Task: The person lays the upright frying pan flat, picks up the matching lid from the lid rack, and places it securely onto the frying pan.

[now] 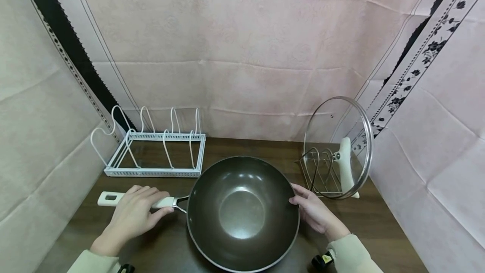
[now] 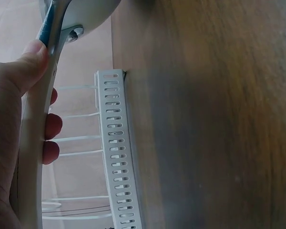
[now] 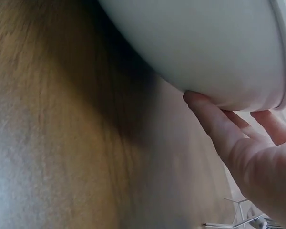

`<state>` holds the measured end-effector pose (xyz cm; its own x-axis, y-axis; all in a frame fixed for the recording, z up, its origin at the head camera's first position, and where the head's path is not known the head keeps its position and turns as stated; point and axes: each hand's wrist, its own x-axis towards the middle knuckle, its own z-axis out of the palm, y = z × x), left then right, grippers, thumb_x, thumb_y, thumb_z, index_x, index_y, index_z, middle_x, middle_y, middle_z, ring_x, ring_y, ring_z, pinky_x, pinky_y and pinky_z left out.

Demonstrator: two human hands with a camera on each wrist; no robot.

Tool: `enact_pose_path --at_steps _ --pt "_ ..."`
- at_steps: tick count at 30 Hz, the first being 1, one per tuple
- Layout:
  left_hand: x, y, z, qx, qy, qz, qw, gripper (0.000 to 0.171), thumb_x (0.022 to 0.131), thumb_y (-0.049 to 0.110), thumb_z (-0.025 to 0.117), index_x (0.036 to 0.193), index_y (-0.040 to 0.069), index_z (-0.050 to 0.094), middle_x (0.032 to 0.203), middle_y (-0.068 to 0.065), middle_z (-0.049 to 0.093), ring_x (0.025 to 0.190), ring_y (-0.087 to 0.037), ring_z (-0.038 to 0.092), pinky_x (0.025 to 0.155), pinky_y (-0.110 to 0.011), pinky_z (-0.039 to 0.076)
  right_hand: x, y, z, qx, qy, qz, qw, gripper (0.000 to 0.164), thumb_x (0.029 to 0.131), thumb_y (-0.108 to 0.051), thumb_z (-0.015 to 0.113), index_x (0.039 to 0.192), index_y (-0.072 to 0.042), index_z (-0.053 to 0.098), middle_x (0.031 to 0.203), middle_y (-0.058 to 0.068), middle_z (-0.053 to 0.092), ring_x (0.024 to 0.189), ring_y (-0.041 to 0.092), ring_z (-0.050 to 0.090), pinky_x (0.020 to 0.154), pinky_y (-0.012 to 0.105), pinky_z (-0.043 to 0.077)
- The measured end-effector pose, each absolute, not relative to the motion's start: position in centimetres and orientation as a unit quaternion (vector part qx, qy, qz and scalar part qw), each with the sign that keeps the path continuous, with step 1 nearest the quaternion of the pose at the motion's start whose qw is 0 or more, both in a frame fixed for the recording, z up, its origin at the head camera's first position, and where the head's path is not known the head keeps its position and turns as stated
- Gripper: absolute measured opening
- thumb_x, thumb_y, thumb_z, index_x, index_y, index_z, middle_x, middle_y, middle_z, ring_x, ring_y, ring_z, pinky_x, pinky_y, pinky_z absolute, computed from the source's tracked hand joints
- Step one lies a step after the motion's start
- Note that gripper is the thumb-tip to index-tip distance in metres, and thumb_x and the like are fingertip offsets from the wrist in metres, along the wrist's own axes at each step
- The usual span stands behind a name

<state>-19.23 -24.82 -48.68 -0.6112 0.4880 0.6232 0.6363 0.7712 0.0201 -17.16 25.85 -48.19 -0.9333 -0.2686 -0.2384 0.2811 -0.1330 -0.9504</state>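
Note:
A dark-lined wok [image 1: 242,214] with a pale outside lies between my hands in the head view, its inside facing up. My left hand [image 1: 139,212] grips its white handle [image 2: 33,143], the thumb along one side and the fingertips curled round the other. My right hand [image 1: 314,207] holds the opposite side, thumb over the rim and fingers against the outer wall [image 3: 205,47]. In the right wrist view the wok's curved underside stands over the tabletop with a dark shadow beneath. Whether its base touches the table is hard to see.
A white wire dish rack [image 1: 155,172] stands at the back left of the brown wooden table [image 1: 257,146]. On the right, a glass lid [image 1: 369,146] with a white handle leans upright in a small wire rack [image 1: 318,172]. Pale cloth walls [image 1: 242,54] enclose the back and sides.

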Motion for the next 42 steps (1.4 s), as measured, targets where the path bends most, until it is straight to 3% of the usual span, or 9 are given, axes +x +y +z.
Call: enact_pose_path --at_steps 2,11,18,29,42 --pt "-19.2 -24.9 -48.7 -0.315 -0.890 -0.120 0.307 0.044 0.073 0.055 0.074 0.095 0.017 0.073 0.081 0.006 0.064 0.074 -0.018 0.059 0.077 -0.038 0.040 -17.2 25.8 -48.1 -0.004 0.635 -0.751 0.179 0.064 0.092 0.004 0.051 0.151 -0.004 0.026 0.152 0.020 0.028 0.122 0.028 0.050 0.090 0.044 0.049" --pt "-19.2 -25.0 -48.4 -0.310 -0.892 -0.120 0.306 0.042 0.073 0.055 0.074 0.093 0.018 0.073 0.079 0.007 0.063 0.073 -0.017 0.058 0.074 -0.036 0.039 -17.5 25.3 -47.4 0.000 0.656 -0.742 0.139 0.057 0.094 0.002 0.054 0.147 -0.002 0.035 0.145 0.021 0.042 0.120 0.031 0.053 0.086 0.045 0.052" --pt "-19.5 -25.1 -48.8 -0.310 -0.893 -0.122 0.302 0.043 0.074 0.057 0.073 0.093 0.018 0.073 0.080 0.008 0.064 0.074 -0.016 0.058 0.074 -0.036 0.039 -18.0 25.3 -47.5 0.001 0.657 -0.740 0.142 0.057 0.094 0.003 0.053 0.148 -0.002 0.035 0.144 0.023 0.042 0.118 0.032 0.054 0.086 0.045 0.052" --pt "-20.2 -24.8 -47.9 -0.280 -0.918 -0.119 0.254 0.041 0.074 0.057 0.075 0.097 0.023 0.074 0.086 0.009 0.066 0.080 -0.016 0.059 0.076 -0.038 0.036 -18.0 26.0 -48.7 0.008 0.655 -0.737 0.163 0.062 0.093 0.000 0.055 0.150 -0.004 0.030 0.146 0.021 0.040 0.113 0.026 0.057 0.086 0.044 0.051" --pt "-19.2 -23.8 -48.3 -0.230 -0.927 -0.151 0.256 0.040 0.072 0.046 0.080 0.102 0.022 0.072 0.091 0.006 0.065 0.085 -0.020 0.052 0.087 -0.050 0.028 -19.2 26.3 -49.4 -0.013 0.647 -0.741 0.177 0.061 0.095 -0.001 0.054 0.150 -0.005 0.030 0.145 0.020 0.041 0.118 0.025 0.054 0.089 0.045 0.050"
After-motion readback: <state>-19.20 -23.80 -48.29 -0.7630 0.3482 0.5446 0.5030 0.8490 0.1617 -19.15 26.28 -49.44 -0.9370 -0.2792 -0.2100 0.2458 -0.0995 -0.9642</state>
